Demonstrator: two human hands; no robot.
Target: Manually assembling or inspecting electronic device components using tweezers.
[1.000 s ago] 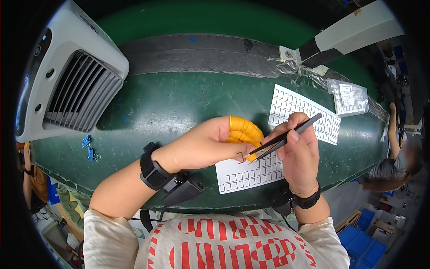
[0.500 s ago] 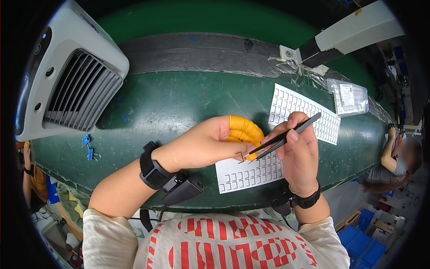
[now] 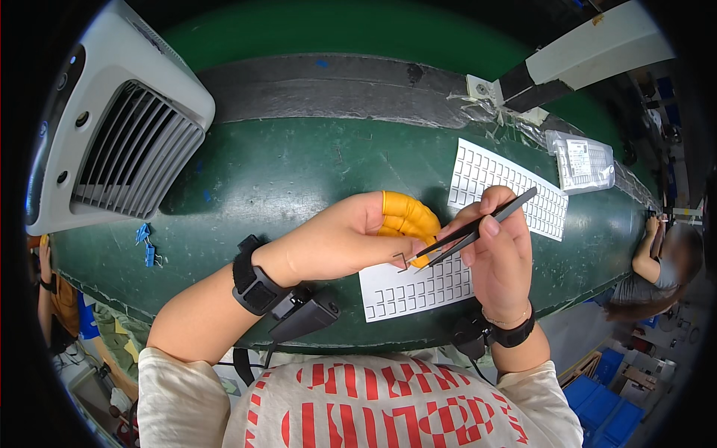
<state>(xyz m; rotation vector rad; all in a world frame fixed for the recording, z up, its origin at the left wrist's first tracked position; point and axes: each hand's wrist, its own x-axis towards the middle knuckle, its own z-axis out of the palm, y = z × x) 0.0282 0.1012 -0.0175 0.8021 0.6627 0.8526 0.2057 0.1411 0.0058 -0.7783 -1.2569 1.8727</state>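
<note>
My left hand (image 3: 343,243) is closed in a pinch, with yellow finger cots (image 3: 407,216) over several fingers. Between its thumb and fingertips sits a thin dark bracket-shaped strip (image 3: 404,263), its ends sticking out past the thumb. Black tweezers (image 3: 489,218) are held in my right hand (image 3: 502,257), slanting down to the left. Their points lie close beside the strip; whether they touch it I cannot tell. Under both hands lies a white sheet (image 3: 418,299) printed or lined with rows of small dark bracket shapes, partly covered by my fingers.
Farther right is a second white sheet (image 3: 508,187) with similar rows. A clear plastic bag (image 3: 582,164) of sheets lies beyond it. At left stand a white vented machine (image 3: 142,127) and blue binder clips (image 3: 149,245). Another person (image 3: 657,261) works at the far right.
The tweezer points have shifted slightly to the right, away from the strip. My left hand and the sheets have stayed in place.
</note>
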